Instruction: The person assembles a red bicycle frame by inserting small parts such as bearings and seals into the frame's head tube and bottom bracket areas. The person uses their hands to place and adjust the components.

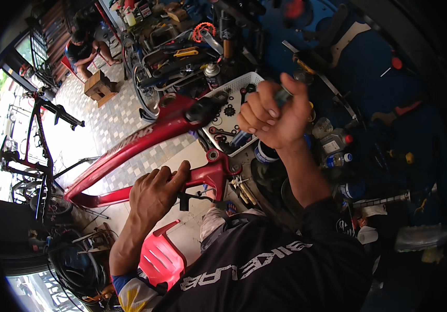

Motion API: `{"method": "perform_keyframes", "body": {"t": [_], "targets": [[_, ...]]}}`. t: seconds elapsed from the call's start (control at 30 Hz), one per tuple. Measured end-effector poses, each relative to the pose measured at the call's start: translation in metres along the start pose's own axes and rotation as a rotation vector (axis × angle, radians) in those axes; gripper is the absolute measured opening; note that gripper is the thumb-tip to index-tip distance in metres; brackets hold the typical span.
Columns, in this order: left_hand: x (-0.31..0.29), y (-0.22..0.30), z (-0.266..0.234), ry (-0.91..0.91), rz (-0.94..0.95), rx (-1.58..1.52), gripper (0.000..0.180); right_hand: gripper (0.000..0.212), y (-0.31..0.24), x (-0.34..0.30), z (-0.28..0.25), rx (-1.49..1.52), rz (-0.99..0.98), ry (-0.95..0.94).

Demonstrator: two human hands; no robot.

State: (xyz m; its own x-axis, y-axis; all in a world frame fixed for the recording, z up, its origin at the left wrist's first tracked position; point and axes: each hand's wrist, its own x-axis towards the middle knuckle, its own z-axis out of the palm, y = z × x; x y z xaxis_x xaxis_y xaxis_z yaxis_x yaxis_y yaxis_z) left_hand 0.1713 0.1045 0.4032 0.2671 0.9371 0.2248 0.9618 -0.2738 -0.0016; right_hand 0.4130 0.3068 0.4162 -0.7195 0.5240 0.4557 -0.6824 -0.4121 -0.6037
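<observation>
While your left hand [156, 195] wraps over the lower tube of the red bicycle frame [135, 143], your right hand [275, 114] is raised beyond the frame's black-fitted end. Left grip: fingers closed over the tube, thumb lying along its top. Right grip: fingers curled in, thumb up, closed on a grey-blue object [284, 96] showing between thumb and forefinger; too blurred to name.

Frame position: in front of your torso, tilted, its bent corner low at left, the upper tube climbing right toward a white perforated tray [252, 79]. A round pivot eye stands at the near end of the lower tube, right of your left hand. Tray holds a small black sprocket [229, 111], assorted rings and dark parts; your right hand covers part of its right side.

Beyond the tray: a spray can [212, 76] standing upright, then an orange chainring [204, 32] among piled parts. Right of your right forearm, a bottle with a red cap [336, 141] lies near a clear bottle with a blue label [338, 159]. Below your left wrist, a red plastic chair [162, 256]. Far left, a black bicycle frame [37, 127]. Upper left, another person [80, 52] sits beside a wooden box [97, 87].
</observation>
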Motion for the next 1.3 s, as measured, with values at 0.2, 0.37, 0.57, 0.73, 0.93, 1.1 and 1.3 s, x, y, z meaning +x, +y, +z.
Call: {"method": "perform_keyframes", "body": {"t": [0.2,0.37,0.57,0.73,0.93,1.1,1.3], "targets": [[0.005,-0.006,-0.009,0.013,0.190,0.124,0.037,0.060,0.016,0.023,0.012,-0.041,0.225,0.129],[0.008,-0.005,-0.010,-0.023,0.219,0.113,0.036,0.046,0.025,0.042,0.067,0.059,0.412,0.626],[0.009,-0.005,-0.011,-0.055,0.216,0.120,0.036,0.047,0.037,0.018,0.011,0.155,0.485,0.232],[0.007,-0.008,-0.010,-0.065,0.204,0.116,0.038,0.052,0.042,0.016,0.005,0.159,0.473,0.135],[0.007,-0.006,-0.009,-0.053,0.210,0.109,0.039,0.033,0.039,0.009,0.008,-0.230,0.160,0.079],[0.007,-0.005,-0.005,-0.033,0.226,0.106,0.039,0.053,0.047,-0.001,-0.006,-1.073,-0.272,-0.023],[0.007,-0.002,-0.003,0.003,0.238,0.085,0.038,0.047,0.051,0.000,-0.003,-1.022,-0.357,-0.008]]}}
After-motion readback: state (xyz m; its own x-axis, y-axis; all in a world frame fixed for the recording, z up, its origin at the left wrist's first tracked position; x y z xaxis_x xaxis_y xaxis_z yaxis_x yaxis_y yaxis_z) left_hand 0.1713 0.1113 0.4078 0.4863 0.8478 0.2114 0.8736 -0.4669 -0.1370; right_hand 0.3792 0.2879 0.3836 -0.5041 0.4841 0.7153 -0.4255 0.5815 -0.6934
